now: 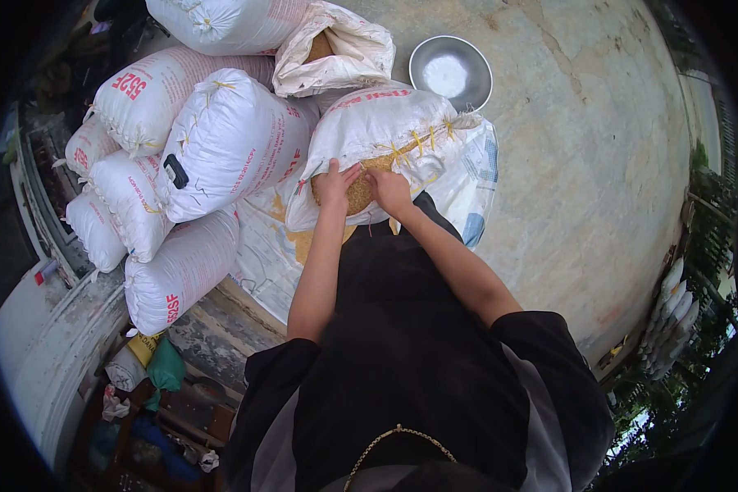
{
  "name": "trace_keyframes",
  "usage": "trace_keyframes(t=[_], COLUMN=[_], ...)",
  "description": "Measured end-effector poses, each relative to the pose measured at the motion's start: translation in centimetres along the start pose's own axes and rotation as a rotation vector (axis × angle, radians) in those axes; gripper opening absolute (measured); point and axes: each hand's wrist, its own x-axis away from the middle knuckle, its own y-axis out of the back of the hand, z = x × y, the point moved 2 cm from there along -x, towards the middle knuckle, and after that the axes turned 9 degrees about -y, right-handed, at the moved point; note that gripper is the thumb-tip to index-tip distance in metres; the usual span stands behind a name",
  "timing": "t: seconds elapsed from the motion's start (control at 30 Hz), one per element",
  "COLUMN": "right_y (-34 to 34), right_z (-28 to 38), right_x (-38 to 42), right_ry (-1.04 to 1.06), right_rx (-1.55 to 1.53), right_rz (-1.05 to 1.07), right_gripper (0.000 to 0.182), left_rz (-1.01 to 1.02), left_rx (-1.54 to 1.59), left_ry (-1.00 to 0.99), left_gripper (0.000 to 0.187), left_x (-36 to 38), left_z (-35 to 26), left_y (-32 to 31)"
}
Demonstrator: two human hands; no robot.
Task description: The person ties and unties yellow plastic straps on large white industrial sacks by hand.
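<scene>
A white woven sack [369, 123] with red print lies in front of me. Its side is partly laced with yellow twine [422, 146], and golden-brown grain [357, 193] shows in the gap. My left hand [333, 185] rests at the left of this gap, its fingers stretched over the grain and the sack's edge. Close beside it, my right hand [389, 191] is bent inward at the gap, thumb and fingers pinched together. Whatever sits between those fingertips is too small to make out.
Several full white sacks [230, 143] are piled to the left. An opened sack [336, 53] stands behind, near a metal basin [451, 74] on the concrete floor [582, 180]. A plastic sheet [262, 262] with spilled grain lies underneath. Bags and clutter [164, 365] fill the lower left.
</scene>
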Motion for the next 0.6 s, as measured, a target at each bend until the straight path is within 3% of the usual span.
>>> trace_keyframes(t=[0.6], right_y=[0.92], right_z=[-0.99], right_x=[-0.76], right_ry=[0.158], right_rx=[0.113], right_rz=[-0.012], right_gripper=[0.015], left_rz=[0.031], left_rx=[0.09], left_ry=[-0.019], left_gripper=[0.046], left_x=[0.54], left_z=[0.0], left_y=[-0.32])
